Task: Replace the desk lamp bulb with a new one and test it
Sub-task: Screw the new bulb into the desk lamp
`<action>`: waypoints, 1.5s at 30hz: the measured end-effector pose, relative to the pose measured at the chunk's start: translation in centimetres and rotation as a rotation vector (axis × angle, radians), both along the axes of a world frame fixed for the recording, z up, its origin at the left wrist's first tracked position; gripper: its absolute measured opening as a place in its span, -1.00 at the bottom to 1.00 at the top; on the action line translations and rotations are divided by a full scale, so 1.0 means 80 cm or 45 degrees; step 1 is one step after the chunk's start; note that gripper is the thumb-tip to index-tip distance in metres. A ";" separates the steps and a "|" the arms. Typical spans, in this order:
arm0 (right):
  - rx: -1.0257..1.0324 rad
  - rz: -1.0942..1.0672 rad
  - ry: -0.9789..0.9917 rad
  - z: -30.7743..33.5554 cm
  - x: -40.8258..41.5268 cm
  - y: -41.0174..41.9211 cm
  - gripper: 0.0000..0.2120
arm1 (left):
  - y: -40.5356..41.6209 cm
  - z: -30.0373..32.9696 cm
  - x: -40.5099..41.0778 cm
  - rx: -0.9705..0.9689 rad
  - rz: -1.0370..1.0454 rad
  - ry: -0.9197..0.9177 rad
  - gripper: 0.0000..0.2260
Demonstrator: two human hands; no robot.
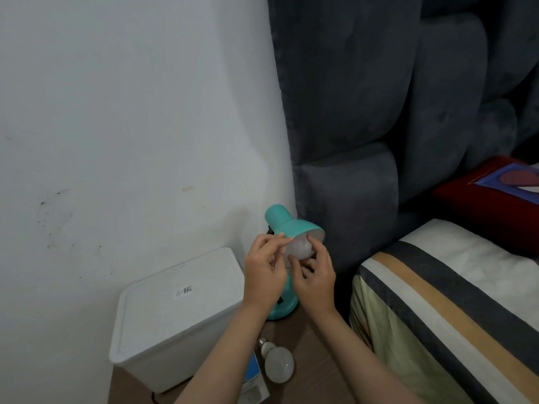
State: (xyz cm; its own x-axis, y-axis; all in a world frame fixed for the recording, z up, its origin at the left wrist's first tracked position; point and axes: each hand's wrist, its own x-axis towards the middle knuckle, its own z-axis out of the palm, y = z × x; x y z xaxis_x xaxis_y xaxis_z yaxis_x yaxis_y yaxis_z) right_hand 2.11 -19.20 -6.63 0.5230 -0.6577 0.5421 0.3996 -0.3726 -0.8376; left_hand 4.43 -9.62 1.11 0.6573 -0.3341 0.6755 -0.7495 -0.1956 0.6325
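Note:
A teal desk lamp [284, 220] stands on a wooden surface, its shade tilted toward me. A frosted white bulb [299, 248] sits in the mouth of the shade. My left hand [264, 272] pinches the shade's lower rim and touches the bulb's left side. My right hand [316, 277] wraps its fingers around the bulb from the right and below. A second white bulb [277, 363] lies loose on the wood in front of the lamp's base [284, 307], screw cap pointing away from me. A blue and white bulb box [253, 383] lies beside it, partly under my left forearm.
A white lidded plastic bin [175, 316] stands left of the lamp against the white wall. A grey padded headboard [364, 112] rises behind. A bed with a striped cover [452, 301] and a red pillow [490, 205] fills the right side.

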 end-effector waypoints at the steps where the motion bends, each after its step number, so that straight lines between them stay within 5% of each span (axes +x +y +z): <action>1: -0.012 -0.029 0.006 0.002 -0.001 -0.002 -0.58 | 0.000 0.000 0.000 0.002 0.004 -0.004 -0.74; 29: 0.052 -0.086 0.042 0.004 0.003 -0.002 -0.52 | -0.003 0.000 -0.001 -0.014 -0.002 -0.019 -0.73; 45: -0.143 -0.122 0.059 0.004 0.000 -0.009 -0.45 | -0.004 0.000 0.001 -0.009 0.002 -0.030 -0.73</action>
